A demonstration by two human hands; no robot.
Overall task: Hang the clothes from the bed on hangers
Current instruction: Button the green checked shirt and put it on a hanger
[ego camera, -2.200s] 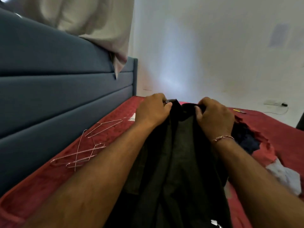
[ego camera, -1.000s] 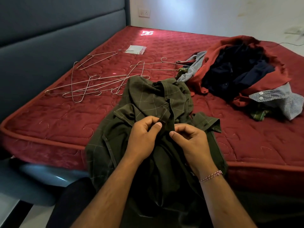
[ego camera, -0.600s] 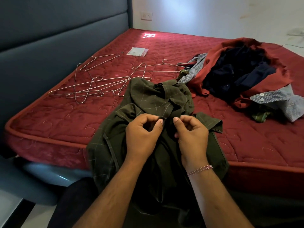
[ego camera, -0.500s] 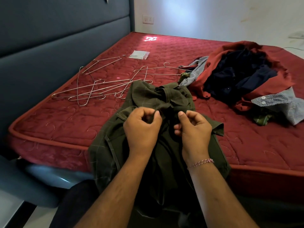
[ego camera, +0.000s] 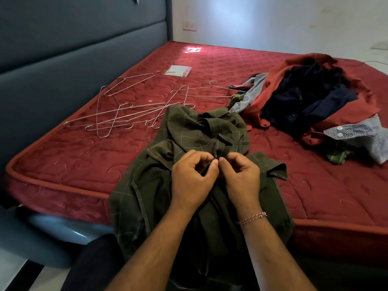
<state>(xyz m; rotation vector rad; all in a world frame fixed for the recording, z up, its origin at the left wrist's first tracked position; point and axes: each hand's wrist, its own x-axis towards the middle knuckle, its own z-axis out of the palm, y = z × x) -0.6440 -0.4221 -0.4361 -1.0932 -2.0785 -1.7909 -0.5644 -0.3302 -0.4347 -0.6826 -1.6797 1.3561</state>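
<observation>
A dark olive checked shirt lies across the near edge of the red mattress and hangs down over it. My left hand and my right hand meet at the shirt's front, each pinching a fold of its fabric between thumb and fingertips. Several bare wire hangers lie tangled on the mattress to the left, beyond the shirt. A heap of other clothes, red, navy and grey-checked, sits on the right.
A blue padded headboard runs along the left. A small clear packet lies near the far hangers. A white wall with a socket stands behind the bed. A blue rounded bed base shows below the mattress corner.
Earlier the shirt was held up in front of my face; it now lies on the mattress edge. My two hands have closed in until their fingertips meet on the fabric.
</observation>
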